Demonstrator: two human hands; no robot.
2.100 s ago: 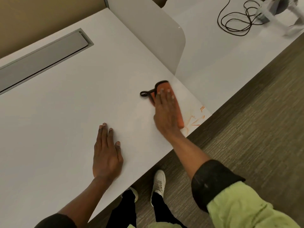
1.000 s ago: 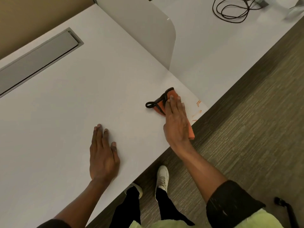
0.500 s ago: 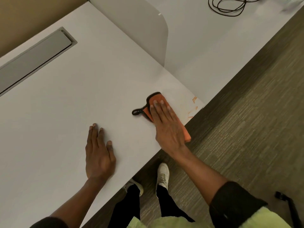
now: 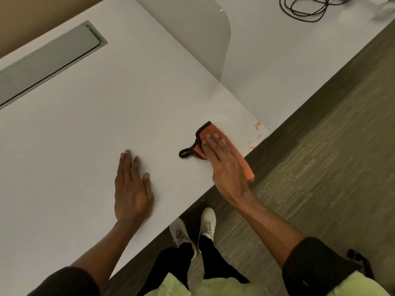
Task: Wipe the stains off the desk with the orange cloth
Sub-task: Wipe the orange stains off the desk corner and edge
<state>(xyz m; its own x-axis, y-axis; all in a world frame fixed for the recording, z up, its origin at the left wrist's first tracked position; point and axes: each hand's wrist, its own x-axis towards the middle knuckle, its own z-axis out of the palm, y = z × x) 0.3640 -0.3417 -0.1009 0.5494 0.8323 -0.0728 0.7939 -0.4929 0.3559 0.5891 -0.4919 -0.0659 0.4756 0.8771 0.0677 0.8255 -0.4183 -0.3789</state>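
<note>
An orange cloth (image 4: pixel 210 131) with a black edge and a black loop lies folded on the white desk (image 4: pixel 106 116) near its front right corner. My right hand (image 4: pixel 226 165) lies flat on the cloth and presses it down, fingers together. A few orange stains (image 4: pixel 256 133) mark the desk just right of the cloth, by the corner edge. My left hand (image 4: pixel 132 189) rests flat on the desk to the left, fingers apart, holding nothing.
A grey cable-tray lid (image 4: pixel 49 60) is set into the desk's far left. A grey divider panel (image 4: pixel 196 28) separates this desk from the neighbouring one, where a black cable (image 4: pixel 303 9) is coiled. The desk edge runs diagonally above carpet and my white shoes (image 4: pixel 207 221).
My right hand has slid the cloth back and forth near the corner; it now sits slightly right of half a second ago. The stains are fewer and fainter than two seconds ago.
</note>
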